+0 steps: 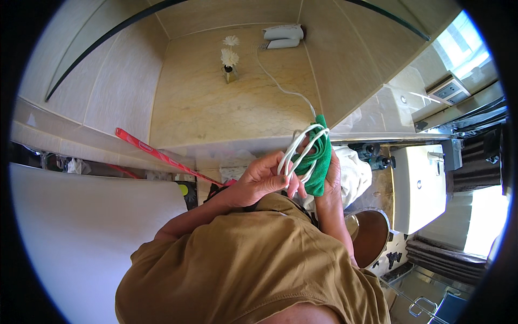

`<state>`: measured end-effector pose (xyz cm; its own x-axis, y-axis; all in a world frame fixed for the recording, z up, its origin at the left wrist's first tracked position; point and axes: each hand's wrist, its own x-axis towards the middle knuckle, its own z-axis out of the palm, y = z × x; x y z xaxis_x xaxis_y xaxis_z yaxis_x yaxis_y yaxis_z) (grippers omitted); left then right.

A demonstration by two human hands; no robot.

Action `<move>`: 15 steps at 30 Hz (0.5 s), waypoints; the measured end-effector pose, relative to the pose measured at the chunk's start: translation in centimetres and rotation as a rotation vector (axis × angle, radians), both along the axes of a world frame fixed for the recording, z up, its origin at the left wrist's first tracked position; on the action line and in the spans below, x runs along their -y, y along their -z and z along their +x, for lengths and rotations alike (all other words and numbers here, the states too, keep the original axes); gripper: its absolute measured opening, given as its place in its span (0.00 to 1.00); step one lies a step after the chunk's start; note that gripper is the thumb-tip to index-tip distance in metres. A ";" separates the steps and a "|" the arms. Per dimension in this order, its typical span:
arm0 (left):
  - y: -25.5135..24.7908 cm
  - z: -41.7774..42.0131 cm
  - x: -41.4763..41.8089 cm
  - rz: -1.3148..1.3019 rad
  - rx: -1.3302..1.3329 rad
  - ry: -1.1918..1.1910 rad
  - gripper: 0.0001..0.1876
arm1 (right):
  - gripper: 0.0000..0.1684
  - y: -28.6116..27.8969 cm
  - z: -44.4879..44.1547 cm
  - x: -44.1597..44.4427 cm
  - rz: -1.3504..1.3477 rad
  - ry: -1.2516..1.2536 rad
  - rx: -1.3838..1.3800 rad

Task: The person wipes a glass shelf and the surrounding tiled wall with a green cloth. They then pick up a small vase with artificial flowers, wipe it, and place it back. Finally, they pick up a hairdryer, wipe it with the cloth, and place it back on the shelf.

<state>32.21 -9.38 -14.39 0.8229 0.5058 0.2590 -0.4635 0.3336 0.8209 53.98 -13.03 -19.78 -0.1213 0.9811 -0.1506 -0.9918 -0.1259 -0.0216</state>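
Note:
Loops of white power cord (298, 141) are gathered in my left hand (261, 178), its fingers curled around them. My right hand (334, 172) holds a folded green cloth (320, 174) from the right side. Some cord loops pass over the cloth, and the palm behind it is partly hidden. From the bundle the cord runs up across a beige stone shelf (226, 107) to a white folding hair dryer (286, 33), which lies in the shelf's back right corner. Both hands are in front of the shelf's near edge.
A small glass vase (229, 75) with white flowers stands at the back of the shelf. A red pole (162, 156) leans at the left. To the right are a white cloth (357, 174), a white washbasin (419, 194), a round brown vessel (370, 235) and a wall socket (449, 92).

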 end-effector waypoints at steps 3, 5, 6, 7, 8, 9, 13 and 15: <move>-0.3 0.1 1.3 -0.075 0.021 0.028 0.17 | 0.20 -0.8 0.1 1.5 -0.048 0.000 -0.039; -0.4 -0.1 1.7 -0.096 0.050 0.053 0.14 | 0.20 -0.8 0.2 2.5 0.006 -0.067 -0.092; -0.4 -0.1 1.9 -0.093 0.036 0.026 0.16 | 0.20 -0.6 0.1 2.8 0.012 -0.029 -0.057; -0.4 -0.1 2.1 -0.081 0.004 -0.011 0.21 | 0.20 -0.4 0.2 3.4 -0.067 -0.002 -0.005; -0.4 -0.1 2.4 -0.099 -0.015 -0.033 0.24 | 0.21 0.0 0.1 3.8 -0.053 0.001 -0.014; -0.3 -0.2 2.6 -0.121 -0.026 -0.072 0.27 | 0.21 0.5 0.1 4.1 -0.028 0.002 -0.044; -0.1 -0.3 2.3 -0.108 -0.009 -0.138 0.36 | 0.24 2.3 0.3 5.6 -0.141 -0.003 0.081; -0.1 -0.4 1.3 -0.024 -0.036 -0.159 0.40 | 0.23 3.0 0.4 5.9 -0.119 -0.044 0.097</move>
<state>31.82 -10.66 -14.31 0.7403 0.6363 0.2169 -0.4822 0.2777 0.8309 54.35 -18.92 -22.80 -0.1435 0.9497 -0.2783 -0.9792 -0.1770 -0.0991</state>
